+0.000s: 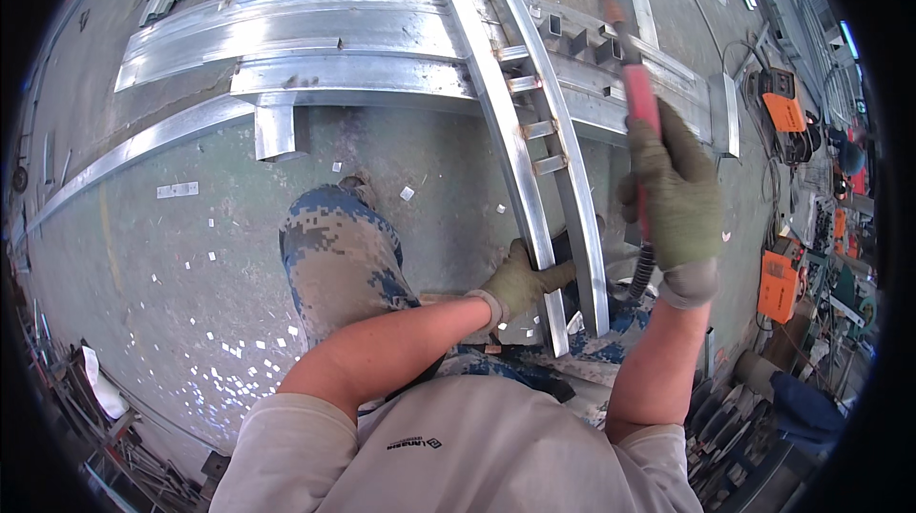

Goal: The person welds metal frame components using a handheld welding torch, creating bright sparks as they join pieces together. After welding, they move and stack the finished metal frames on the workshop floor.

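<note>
Grey floor: L of L hand, edged by beams on far side.
Beams: well fwd of L hand, lying side to side.
Frame: in L grip nr its close end, lies across beams; long axis runs fwd from L hand, leaning L. L hand nearer, touching; R hand apart, R of R rail.
Knee: L of L hand, limits room there.
Welders: orange, well R of R hand.
Torch: in R grip, tip fwd & slightly L of it, R of frame.
R hand: gloved, raised, curled round torch.
L hand: gloved, wrapped on L rail, finger toward rail gap; can't tell how tight.
Rungs: 4 visible, fwd of L hand, L of R hand, open slots betw.
Chips: on floor, L & fwd of L hand.
</note>
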The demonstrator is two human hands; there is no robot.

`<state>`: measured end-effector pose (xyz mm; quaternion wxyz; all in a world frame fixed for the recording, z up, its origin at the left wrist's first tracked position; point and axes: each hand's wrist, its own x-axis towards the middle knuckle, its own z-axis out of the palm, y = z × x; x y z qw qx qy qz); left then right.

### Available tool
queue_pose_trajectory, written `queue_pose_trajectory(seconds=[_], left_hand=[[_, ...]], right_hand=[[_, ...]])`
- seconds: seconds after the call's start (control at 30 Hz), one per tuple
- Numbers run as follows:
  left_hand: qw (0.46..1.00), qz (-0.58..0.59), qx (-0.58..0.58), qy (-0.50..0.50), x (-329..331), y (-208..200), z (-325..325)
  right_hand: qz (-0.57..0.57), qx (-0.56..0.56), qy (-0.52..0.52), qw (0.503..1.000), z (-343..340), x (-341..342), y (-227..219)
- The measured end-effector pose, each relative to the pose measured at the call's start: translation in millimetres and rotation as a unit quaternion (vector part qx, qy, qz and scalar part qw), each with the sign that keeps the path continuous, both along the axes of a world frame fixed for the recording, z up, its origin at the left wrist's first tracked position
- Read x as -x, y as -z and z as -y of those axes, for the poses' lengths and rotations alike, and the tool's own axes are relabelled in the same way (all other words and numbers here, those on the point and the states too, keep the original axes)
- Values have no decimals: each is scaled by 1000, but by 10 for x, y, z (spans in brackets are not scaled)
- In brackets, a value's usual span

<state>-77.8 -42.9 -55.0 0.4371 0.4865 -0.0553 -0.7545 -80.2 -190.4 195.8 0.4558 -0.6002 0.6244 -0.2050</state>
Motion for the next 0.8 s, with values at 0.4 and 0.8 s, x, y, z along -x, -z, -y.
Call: queue_pose_trajectory(seconds=[0.4,0.8], left_hand=[[998,45,41,11,29,-48,-13],[999,25,5,21,-15,-112,25]], right_hand=[[-107,4,-134,985,6,-119,968],[-31,-116,-56,991,40,-149,702]])
